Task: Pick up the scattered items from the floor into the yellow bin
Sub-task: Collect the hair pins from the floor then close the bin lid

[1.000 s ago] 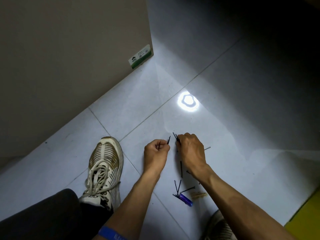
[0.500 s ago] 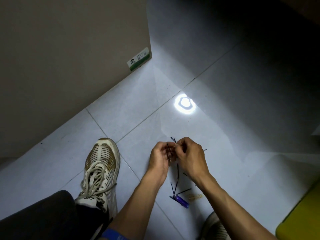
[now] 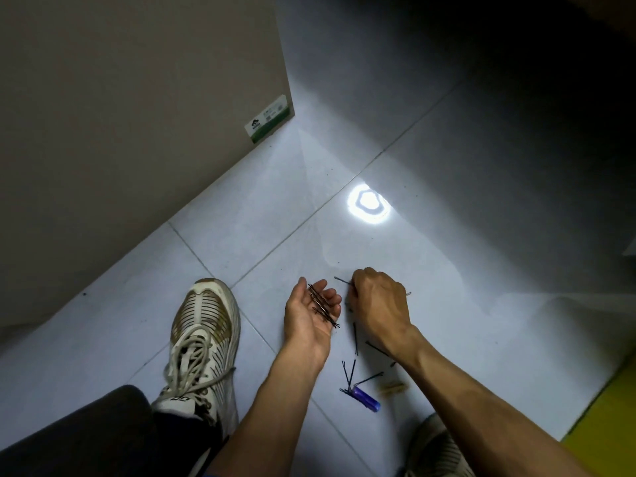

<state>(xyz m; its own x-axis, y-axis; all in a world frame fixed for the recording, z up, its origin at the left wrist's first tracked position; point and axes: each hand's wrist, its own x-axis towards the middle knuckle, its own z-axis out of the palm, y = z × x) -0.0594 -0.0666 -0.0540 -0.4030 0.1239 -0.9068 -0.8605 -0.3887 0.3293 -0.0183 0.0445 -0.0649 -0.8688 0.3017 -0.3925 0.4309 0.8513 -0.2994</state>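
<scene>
1. My left hand [image 3: 311,313] lies palm up at lower centre of the frame, fingers relaxed, cradling a small bundle of bobby pins [image 3: 322,309] that rests loose across the palm.
2. My right hand [image 3: 377,304] is just beside it, knuckles up, fingers curled and pinching one hairpin [image 3: 342,280] whose end pokes out to the left.
3. More loose pins [image 3: 356,339] lie on the white tile floor [image 3: 464,321] below my right wrist, beside a small blue tube [image 3: 366,399].
4. I judge these pins light, thin, springy wire, flat against slick tile, so I should nip one end with my fingertips.
5. The yellow bin [image 3: 616,425] shows only as an edge at lower right.
</scene>
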